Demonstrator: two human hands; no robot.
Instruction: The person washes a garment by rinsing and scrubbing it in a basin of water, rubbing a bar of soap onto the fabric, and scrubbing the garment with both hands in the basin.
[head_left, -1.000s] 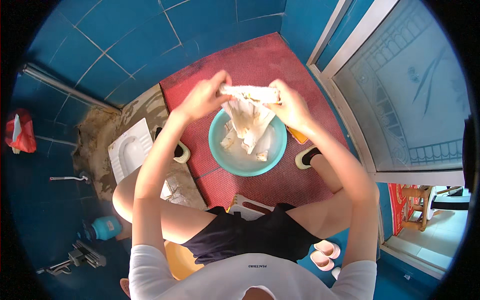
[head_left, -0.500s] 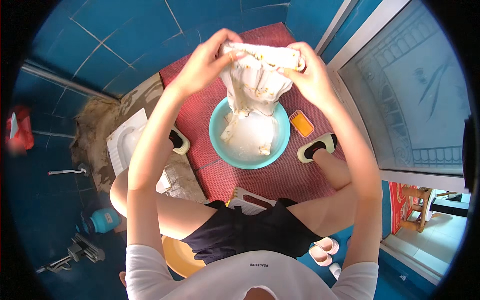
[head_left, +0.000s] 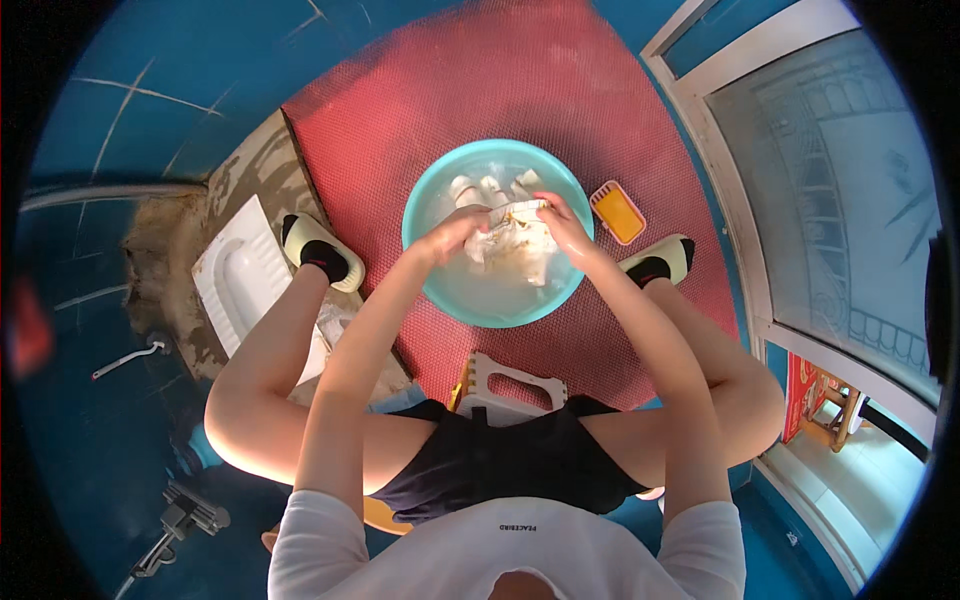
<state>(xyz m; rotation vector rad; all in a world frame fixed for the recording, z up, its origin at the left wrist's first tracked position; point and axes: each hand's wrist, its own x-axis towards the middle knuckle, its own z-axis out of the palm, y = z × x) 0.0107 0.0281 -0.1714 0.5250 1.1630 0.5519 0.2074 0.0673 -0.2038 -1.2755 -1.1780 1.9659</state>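
Note:
A turquoise basin (head_left: 497,315) stands on the red mat between my feet, with whitish water in it. My left hand (head_left: 456,236) and my right hand (head_left: 566,226) are over the basin, each closed on one end of the gathered band of a white garment (head_left: 516,238) with small yellow-brown figures. The band is stretched between them, and the rest of the cloth hangs into the water. Further folds of white cloth (head_left: 490,188) lie in the far part of the basin; whether they belong to the same garment I cannot tell.
An orange dish with a pink rim (head_left: 620,212) lies right of the basin. A squat toilet (head_left: 245,270) is at the left, beside my foot. Beneath me is a white stool (head_left: 515,385). Blue tiled wall and a framed glass door (head_left: 830,180) flank the red mat (head_left: 400,120).
Both hands have come down and nearer to me, bringing the garment from its raised place beyond the basin into the basin. Both still hold its band. The view has shifted.

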